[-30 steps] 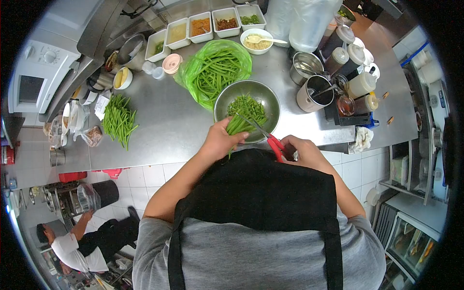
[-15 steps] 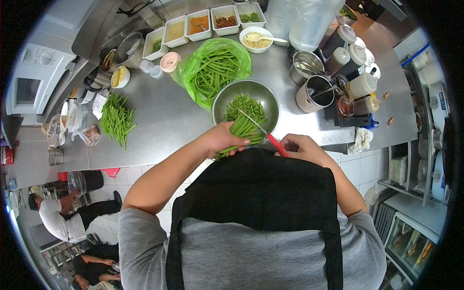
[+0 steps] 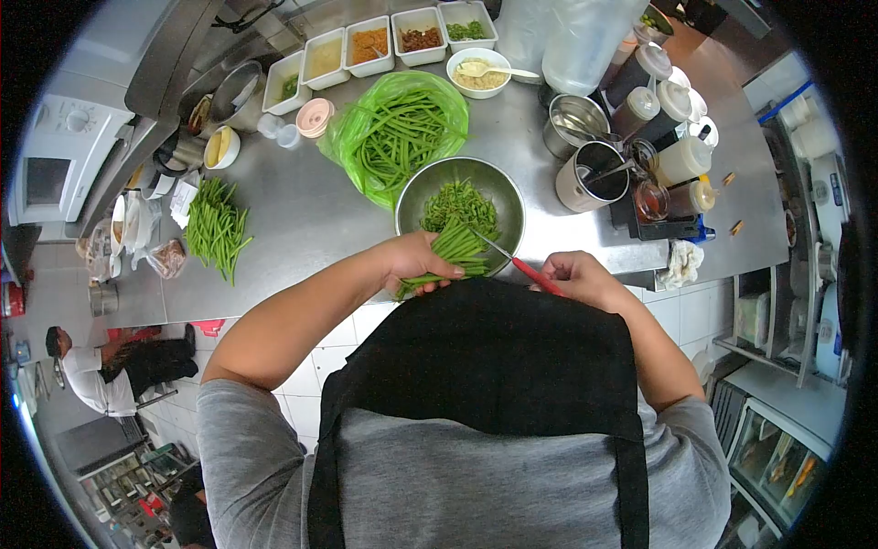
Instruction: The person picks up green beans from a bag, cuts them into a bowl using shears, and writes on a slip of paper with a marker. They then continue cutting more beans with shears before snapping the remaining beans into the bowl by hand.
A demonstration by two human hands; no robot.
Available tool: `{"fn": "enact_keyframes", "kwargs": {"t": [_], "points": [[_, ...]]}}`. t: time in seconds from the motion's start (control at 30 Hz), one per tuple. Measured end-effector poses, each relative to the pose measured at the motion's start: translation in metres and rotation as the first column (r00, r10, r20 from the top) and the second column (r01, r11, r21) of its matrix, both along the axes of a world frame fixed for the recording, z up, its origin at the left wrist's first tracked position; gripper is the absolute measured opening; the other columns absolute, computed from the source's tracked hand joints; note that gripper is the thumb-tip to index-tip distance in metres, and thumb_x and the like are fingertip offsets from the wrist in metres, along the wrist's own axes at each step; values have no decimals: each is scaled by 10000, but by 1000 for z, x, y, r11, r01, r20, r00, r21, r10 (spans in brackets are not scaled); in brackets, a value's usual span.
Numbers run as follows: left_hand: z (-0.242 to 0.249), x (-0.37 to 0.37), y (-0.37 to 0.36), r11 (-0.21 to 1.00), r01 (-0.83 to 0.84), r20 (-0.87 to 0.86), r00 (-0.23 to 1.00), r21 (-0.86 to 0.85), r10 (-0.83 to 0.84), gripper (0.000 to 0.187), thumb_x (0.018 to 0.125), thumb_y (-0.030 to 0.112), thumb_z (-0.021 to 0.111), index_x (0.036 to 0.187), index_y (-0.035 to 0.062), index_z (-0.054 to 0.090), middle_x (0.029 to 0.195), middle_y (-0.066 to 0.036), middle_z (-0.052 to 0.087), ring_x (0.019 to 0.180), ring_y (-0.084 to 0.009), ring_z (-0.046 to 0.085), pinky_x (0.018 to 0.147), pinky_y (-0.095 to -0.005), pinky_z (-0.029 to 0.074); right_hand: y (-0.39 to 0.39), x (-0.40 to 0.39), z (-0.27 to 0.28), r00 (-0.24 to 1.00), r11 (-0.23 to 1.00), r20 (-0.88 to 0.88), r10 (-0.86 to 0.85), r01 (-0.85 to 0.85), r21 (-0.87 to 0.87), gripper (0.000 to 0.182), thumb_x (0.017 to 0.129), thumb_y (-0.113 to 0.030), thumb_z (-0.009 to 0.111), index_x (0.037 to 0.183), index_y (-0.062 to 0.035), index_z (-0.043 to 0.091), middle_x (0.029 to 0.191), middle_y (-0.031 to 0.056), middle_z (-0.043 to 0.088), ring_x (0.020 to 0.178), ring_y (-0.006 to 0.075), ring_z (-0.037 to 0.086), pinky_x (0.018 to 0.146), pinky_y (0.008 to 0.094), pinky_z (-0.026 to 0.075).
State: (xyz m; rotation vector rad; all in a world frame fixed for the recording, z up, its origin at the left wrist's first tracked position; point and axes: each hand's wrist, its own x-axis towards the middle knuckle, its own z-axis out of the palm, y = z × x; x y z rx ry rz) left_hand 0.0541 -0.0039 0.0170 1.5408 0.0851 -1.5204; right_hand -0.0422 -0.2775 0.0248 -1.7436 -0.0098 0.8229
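My left hand (image 3: 413,260) is closed around a bundle of green beans (image 3: 457,249), whose ends point over a steel bowl (image 3: 403,198). Short cut green bean pieces (image 3: 460,203) lie inside that bowl. My right hand (image 3: 585,279) grips a small knife (image 3: 538,276) by its red handle; the thin blade slants up and left against the bundle's right side. Behind the bowl, a green plastic bag (image 3: 340,151) stands open, full of whole green beans (image 3: 402,137). A loose pile of green beans (image 3: 216,227) rests on the steel counter to the left.
White tubs of toppings (image 3: 368,49) line the back, with a white bowl and spoon (image 3: 478,73) beside them. At right stand steel pots (image 3: 593,177) and several squeeze bottles (image 3: 684,160). A microwave (image 3: 69,165) is at far left. A co-worker (image 3: 101,375) is behind on the left.
The knife blade has shifted slightly right and down on the bundle, with my right hand. The co-worker at left has changed position. My view has shifted slightly.
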Motion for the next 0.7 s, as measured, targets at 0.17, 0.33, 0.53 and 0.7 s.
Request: {"fn": "enact_keyframes", "kwargs": {"t": [0.17,0.33,0.53,0.7], "points": [[2,3,1,1000,6,2,1000,-7,-6,190,770,135,683,891,62,556,630,-20,530,438,-76,468,380,-213,382,-7,-7,-14,997,991,34,-63,59,118,199,807,-207,656,777,-18,600,638,-22,536,594,42,467,521,194,356],[8,3,-2,999,44,49,998,-4,-44,234,753,105,695,924,50,545,655,-33,555,456,-77,476,376,-206,375,-6,-1,-1,1000,999,-27,5,-4,32,401,768,-420,661,815,-25,612,644,-7,533,570,59,461,507,201,339],[12,1,-4,998,62,72,995,-2,-61,217,760,111,689,917,52,551,653,-28,552,457,-79,477,386,-209,380,9,7,2,994,985,-60,-87,95,141,396,767,-424,668,814,-35,612,639,-3,537,543,67,459,484,212,334],[17,3,-3,999,25,23,999,-21,-25,224,762,112,688,926,54,548,655,-28,552,453,-79,475,385,-206,379,4,6,-6,984,966,-97,-148,165,200,363,752,-383,697,791,-34,605,632,0,544,538,66,473,478,216,348]]}}
